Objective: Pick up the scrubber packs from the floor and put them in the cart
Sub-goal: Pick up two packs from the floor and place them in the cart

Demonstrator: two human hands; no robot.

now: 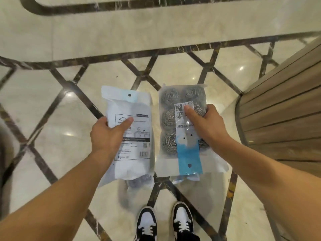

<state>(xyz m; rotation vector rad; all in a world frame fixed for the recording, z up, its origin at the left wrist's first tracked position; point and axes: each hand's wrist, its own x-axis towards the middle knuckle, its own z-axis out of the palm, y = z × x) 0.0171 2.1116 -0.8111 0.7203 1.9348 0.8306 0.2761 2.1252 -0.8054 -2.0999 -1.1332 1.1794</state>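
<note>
The floor (52,122) is shiny stone with dark lines. A wood thing (284,108) is cut off at the right. The left hand (107,134) grips one pack (132,105), thumb on top. The right hand (206,122) grips another pack (173,122). Both packs are up off the floor. More packs seem hidden under them. Two shoes (146,221) peek in below.

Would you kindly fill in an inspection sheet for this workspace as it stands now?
Surface: glossy marble floor with dark inlaid strips.
Job's things: left pack shows its printed back; right pack shows steel scrubbers and a blue strip; more packaging hangs below each. Cart not seen.
Clutter: nothing seen.
Hands: left hand grips the left pack; right hand grips the right pack.
Cables: nothing seen.
Surroundings: curved wooden slatted structure at right; black-and-white shoes below.
</note>
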